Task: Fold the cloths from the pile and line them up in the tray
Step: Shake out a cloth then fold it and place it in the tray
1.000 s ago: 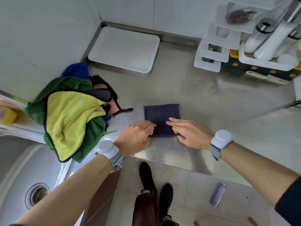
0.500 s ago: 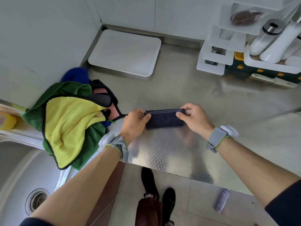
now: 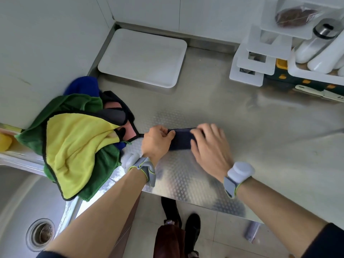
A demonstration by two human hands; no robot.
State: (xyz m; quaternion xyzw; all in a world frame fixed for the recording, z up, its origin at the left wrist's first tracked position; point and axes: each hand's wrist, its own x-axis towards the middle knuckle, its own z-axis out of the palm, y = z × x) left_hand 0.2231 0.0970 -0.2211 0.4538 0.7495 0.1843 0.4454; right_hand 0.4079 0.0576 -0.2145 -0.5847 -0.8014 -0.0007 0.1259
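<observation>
Lying on the steel counter (image 3: 232,112), on the near side of the white tray (image 3: 141,56) and well apart from it, the dark blue cloth (image 3: 181,141) is folded into a narrow band. The left hand (image 3: 157,141) pinches its left end between curled fingers and thumb. The right hand (image 3: 210,148) lies palm down over its right end, fingers fairly straight, pressing. The pile of cloths (image 3: 74,142), green and yellow on top, sits near-left of the tray.

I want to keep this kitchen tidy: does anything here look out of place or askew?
A small grey can lies on the floor, partly under the counter edge, which is an odd place for it. The cloth pile also hangs over the counter towards the sink.
</observation>
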